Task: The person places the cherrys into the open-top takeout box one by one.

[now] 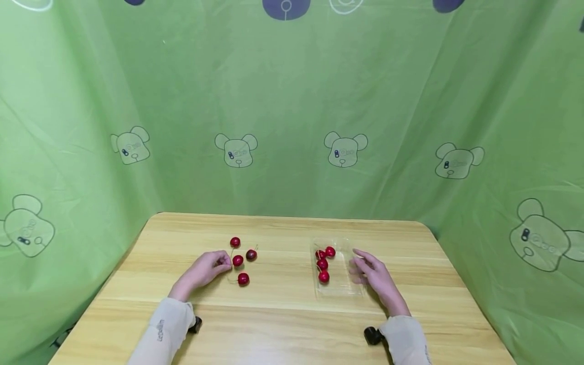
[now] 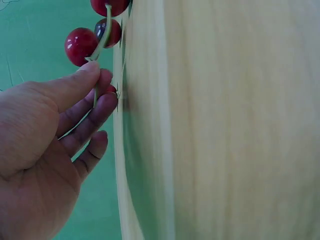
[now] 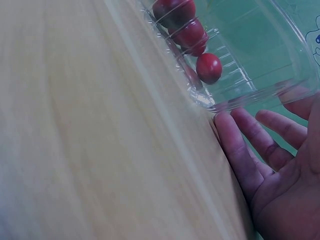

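My left hand [image 1: 207, 267] is at the left group of cherries, its thumb and forefinger pinching a thin green stem [image 2: 95, 95]. A red cherry [image 2: 81, 46] hangs right at those fingertips in the left wrist view. Close by lie a dark cherry [image 1: 251, 255], a cherry at the back [image 1: 234, 242] and a nearer cherry [image 1: 243, 279]. On the right stands a clear plastic box [image 1: 339, 290] with several cherries [image 1: 322, 264] along its left side. My right hand [image 1: 376, 278] rests at the box's right wall, fingers extended and spread, fingertips against the plastic.
Both groups lie on a light wooden table [image 1: 274, 329] with rounded far corners. Green curtains [image 1: 283, 101] printed with bear heads enclose the back and sides. A dark wrist camera [image 1: 373, 335] sits at the right cuff.
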`<state>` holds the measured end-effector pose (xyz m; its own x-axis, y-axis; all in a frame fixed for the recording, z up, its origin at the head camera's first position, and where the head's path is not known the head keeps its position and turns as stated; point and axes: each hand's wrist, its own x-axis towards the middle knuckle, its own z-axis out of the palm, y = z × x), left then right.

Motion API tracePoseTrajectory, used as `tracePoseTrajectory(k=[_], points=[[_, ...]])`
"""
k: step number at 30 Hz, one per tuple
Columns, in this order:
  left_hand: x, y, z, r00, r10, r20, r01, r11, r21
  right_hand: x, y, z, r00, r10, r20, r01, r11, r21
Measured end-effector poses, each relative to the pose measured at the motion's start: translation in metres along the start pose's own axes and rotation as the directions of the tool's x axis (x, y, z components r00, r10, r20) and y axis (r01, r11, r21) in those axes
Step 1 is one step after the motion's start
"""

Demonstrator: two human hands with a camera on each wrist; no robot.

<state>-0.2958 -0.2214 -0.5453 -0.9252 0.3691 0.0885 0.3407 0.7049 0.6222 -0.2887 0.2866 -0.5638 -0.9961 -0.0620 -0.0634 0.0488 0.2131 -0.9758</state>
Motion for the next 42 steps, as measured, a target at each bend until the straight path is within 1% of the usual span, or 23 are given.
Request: tracePoseTrajectory(k=[4,9,11,17,19,20,25,27,30,37,42], points=[[0.000,0.003,0.000,0.999,-0.006,-0.033,0.005,1.000,-0.015,-0.001,0.000,0.000,1.000,0.005,0.004,-0.005,1.000,-0.005],[-0.001,0.009,-0.003,0.997,0.001,-0.077,-0.005,0.999,-0.051,-0.001,0.000,-0.001,1.000,0.015,0.006,-0.015,1.000,-0.005],[-0.001,0.012,-0.005,0.996,0.006,-0.087,-0.011,0.999,-0.053,0.000,0.001,-0.001,1.000,0.018,0.004,-0.018,1.000,-0.001],[0.000,0.019,-0.007,0.996,-0.010,-0.083,0.005,0.998,-0.057,0.001,0.000,0.000,1.000,0.009,0.002,-0.009,1.000,0.001],[0.001,0.022,-0.007,0.997,-0.011,-0.082,0.006,0.998,-0.059,0.000,-0.001,0.000,1.000,0.006,0.000,-0.006,1.000,0.002],[0.001,0.023,-0.006,0.996,0.000,-0.085,-0.004,0.999,-0.054,0.000,-0.002,0.000,1.000,0.007,0.001,-0.007,1.000,0.001],[0.004,0.028,-0.002,0.995,0.011,-0.096,-0.017,0.998,-0.062,-0.001,-0.002,0.000,1.000,0.009,-0.002,-0.009,1.000,-0.005],[0.005,0.030,0.000,0.995,0.003,-0.097,-0.010,0.998,-0.070,-0.001,-0.002,0.000,1.000,0.013,-0.001,-0.013,1.000,-0.008],[0.006,0.031,0.001,0.995,0.001,-0.095,-0.009,0.996,-0.084,-0.001,-0.002,0.000,1.000,0.018,-0.001,-0.018,1.000,-0.016],[0.008,0.035,0.000,0.994,0.007,-0.113,-0.019,0.994,-0.108,-0.001,-0.002,0.001,1.000,0.011,-0.002,-0.011,1.000,-0.018],[0.010,0.036,0.001,0.995,0.004,-0.103,-0.016,0.993,-0.114,-0.003,-0.003,0.002,1.000,0.013,-0.005,-0.013,1.000,-0.023]])
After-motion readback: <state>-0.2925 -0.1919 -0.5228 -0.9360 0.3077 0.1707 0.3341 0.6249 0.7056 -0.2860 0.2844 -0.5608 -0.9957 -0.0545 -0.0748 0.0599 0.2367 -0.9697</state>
